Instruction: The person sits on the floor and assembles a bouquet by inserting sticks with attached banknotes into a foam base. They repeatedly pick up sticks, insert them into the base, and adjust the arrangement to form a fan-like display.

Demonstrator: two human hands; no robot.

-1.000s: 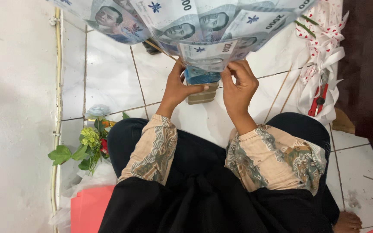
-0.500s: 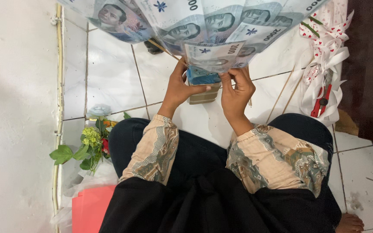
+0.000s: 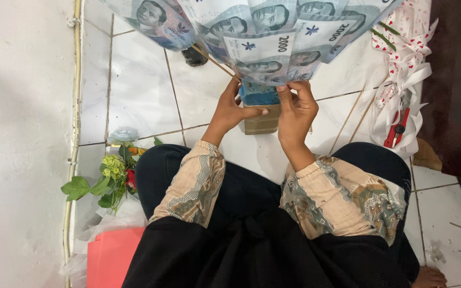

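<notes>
A fan of grey-blue banknotes spreads across the top of the head view, fixed on thin wooden sticks. My left hand grips the blue base under the fan from the left. My right hand holds the same base from the right, fingertips up against the lowest banknote. A brown roll of tape sits on the floor just below and between the hands. My patterned sleeves and dark lap fill the lower middle.
Artificial flowers and leaves lie on the tiles at the left by the white wall. White ribbon with red hearts and red-handled scissors lie at the right. A red-pink sheet is at the lower left.
The banknote fan and both hands stay in nearly the same place. The fingers of my right hand have shifted slightly at the lowest banknote.
</notes>
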